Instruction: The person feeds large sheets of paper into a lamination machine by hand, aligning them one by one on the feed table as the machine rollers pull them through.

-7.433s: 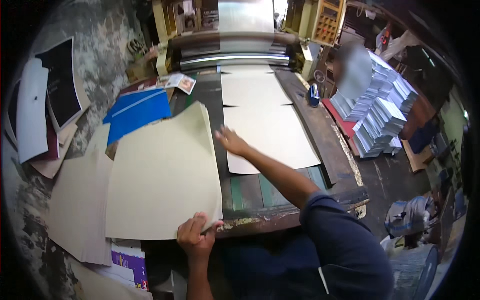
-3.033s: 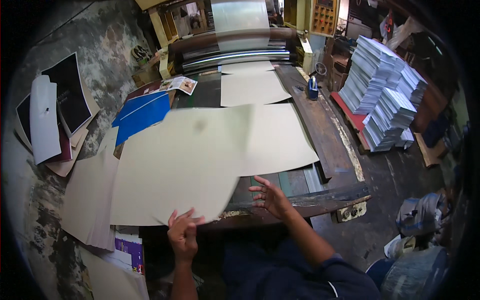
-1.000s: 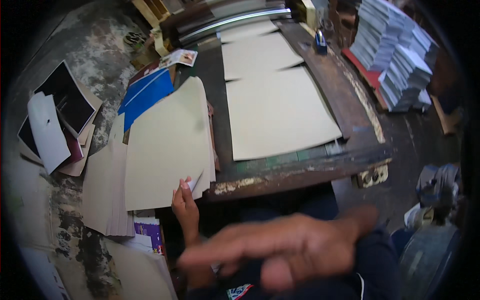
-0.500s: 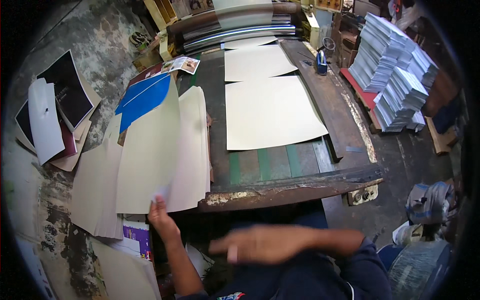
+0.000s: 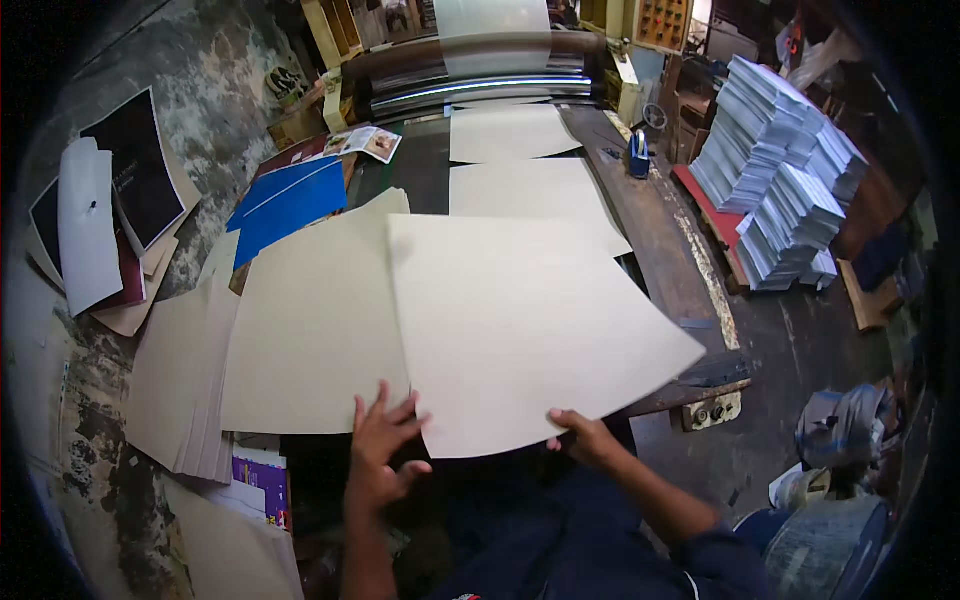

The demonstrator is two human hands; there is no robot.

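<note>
A large cream paper sheet (image 5: 530,330) hangs over the near end of the machine's feed table, tilted, its near edge curving down toward me. My right hand (image 5: 585,438) pinches that near edge, thumb on top. My left hand (image 5: 388,442) is open with fingers spread, its fingertips close to the sheet's near left corner; whether they touch it is hard to tell. Beside it on the left lies a stack of similar sheets (image 5: 310,320). Further up the feed table, another cream sheet (image 5: 520,190) and one more sheet (image 5: 510,133) lie in line toward the metal rollers (image 5: 480,95).
Blue sheets (image 5: 290,205) and a printed leaflet (image 5: 370,143) lie beyond the left stack. Tall bundles of paper (image 5: 755,150) stand on a red board at right. A tape dispenser (image 5: 638,158) sits on the table's right side. A control box (image 5: 712,411) juts from its near right corner.
One cream sheet has moved from the left stack onto the feed table. My right hand has come to its near edge; my left has let go and spread. The sheets ahead have shifted toward the rollers.
</note>
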